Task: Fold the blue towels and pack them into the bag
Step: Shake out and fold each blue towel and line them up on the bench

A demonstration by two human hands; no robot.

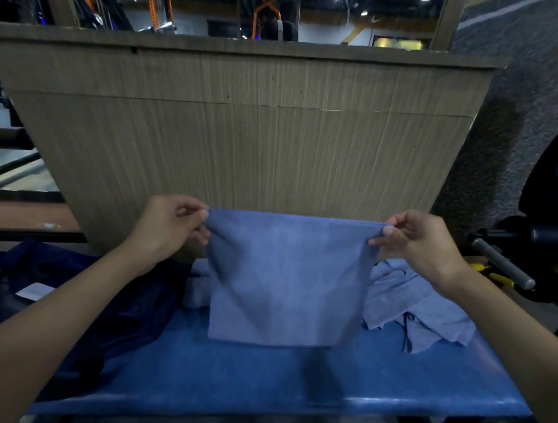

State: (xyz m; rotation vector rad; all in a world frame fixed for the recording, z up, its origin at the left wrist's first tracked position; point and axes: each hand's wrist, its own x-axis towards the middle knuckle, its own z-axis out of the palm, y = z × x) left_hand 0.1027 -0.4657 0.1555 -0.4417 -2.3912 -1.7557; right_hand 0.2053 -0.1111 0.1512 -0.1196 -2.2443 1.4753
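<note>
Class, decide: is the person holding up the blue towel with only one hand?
No: the left hand and the right hand each pinch a top corner of the blue towel.

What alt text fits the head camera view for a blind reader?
A left hand and a right hand pinch the top corners of a blue towel, holding it up over a blue bench. A dark blue bag lies at left, crumpled blue towels at right.

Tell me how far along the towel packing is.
Early. Done: nothing visibly packed; the dark bag lies slumped on the left, its inside hidden. In hand: the left hand and right hand pinch the top corners of one blue towel, hanging loose. Left: the crumpled towels on the right, then packing.
</note>
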